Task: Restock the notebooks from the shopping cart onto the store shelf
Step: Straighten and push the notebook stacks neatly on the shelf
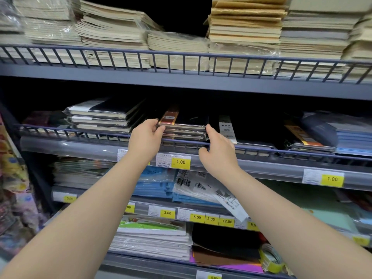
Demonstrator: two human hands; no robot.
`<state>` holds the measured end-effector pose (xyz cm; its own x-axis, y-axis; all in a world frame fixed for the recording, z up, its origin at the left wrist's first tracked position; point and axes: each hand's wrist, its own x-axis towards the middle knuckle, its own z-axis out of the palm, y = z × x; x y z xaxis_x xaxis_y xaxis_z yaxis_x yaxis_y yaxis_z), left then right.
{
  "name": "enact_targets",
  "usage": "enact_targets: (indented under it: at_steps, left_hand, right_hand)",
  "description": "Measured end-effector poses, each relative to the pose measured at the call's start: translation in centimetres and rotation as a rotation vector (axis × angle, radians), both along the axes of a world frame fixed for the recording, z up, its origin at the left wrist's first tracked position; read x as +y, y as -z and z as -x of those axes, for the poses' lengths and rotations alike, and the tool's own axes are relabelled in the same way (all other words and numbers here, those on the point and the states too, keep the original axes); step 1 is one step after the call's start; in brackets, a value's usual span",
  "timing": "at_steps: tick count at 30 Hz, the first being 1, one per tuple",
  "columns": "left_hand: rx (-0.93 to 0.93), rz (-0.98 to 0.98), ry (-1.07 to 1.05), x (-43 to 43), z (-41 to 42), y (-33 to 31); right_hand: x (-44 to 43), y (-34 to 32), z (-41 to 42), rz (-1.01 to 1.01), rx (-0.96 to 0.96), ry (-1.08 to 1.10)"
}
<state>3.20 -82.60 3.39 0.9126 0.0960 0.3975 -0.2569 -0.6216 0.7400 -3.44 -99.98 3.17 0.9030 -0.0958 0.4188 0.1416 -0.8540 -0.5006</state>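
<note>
Left hand [145, 136]: at the 9 o'clock side of the dark notebook stack [184, 125], fingers curled round the stack's left front corner, thumb on top, holding it
Right hand [218, 148]: at the 3 o'clock side of the same stack, fingertips pressed against its right edge, thumb hooked under the wire rail [100, 134]; it grips the stack's side rather than hanging loose
Dark notebook stack: several plastic-wrapped dark-covered books with an orange and brown strip at the left, lying flat on the middle shelf [261, 164], just behind the rail, held between both hands
Neighbours on the middle shelf: a taller pile of wrapped black and white notebooks [104, 116] at 9 o'clock of the held stack; a flat dark pack with a white band marked 25K [227, 128] at 3 o'clock, just beside the right hand; blue folders [350, 135] farther toward 3 o'clock
Top shelf [181, 79]: at 12 o'clock, cream and tan paper stacks [112, 35] behind a wire rail
Price tag [180, 162]: yellow, reads 1.00, at 6 o'clock of the held stack, between the two wrists
Lower shelves: at 6 o'clock, blue packs [155, 186], white barcoded packs [193, 184] and more yellow tags
Shopping cart: not in view
</note>
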Motion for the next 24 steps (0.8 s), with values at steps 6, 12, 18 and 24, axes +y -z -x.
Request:
enact_targets:
  at_steps: [6, 12, 18, 24]
  left_hand:
    - [0.012, -0.051, 0.015, 0.4, 0.0, -0.3]
    - [-0.033, -0.097, 0.145, 3.1, 3.1, 0.7]
    - [-0.064, -0.191, 0.003, 9.0, 5.7, 3.7]
    - [-0.113, -0.338, -0.113, 12.8, 5.3, 6.0]
  right_hand:
    - [0.1, 0.1, 0.1, 0.014, 0.064, -0.022]
    - [3.8, -0.7, 1.4, 0.340, -0.063, -0.085]
    - [9.0, 0.7, 2.7, 0.508, -0.102, -0.291]
    - [13.1, 2.9, 1.3, 0.623, -0.122, -0.338]
